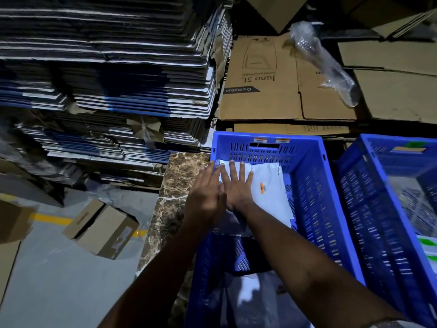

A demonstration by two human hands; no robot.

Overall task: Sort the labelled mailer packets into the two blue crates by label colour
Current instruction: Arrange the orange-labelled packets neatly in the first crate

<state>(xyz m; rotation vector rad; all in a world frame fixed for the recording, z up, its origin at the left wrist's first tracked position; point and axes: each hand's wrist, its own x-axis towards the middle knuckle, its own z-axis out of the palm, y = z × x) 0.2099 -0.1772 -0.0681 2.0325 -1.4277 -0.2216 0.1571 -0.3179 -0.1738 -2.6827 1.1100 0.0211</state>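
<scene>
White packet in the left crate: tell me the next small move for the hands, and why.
Probably lift both hands away. The left hand and right hand lie flat, fingers straight, on the white packet, which already rests inside the orange-tagged crate, its orange label showing.

Two blue crates (307, 185) (378, 209) — two hands (205, 192) (236, 185) — one small box (101, 228).

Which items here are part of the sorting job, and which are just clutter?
Job: white packet with orange label, under both hands (left, right); near crate; right crate.

Clutter: flattened cartons, bubble wrap roll, small box, stacked board.
</scene>
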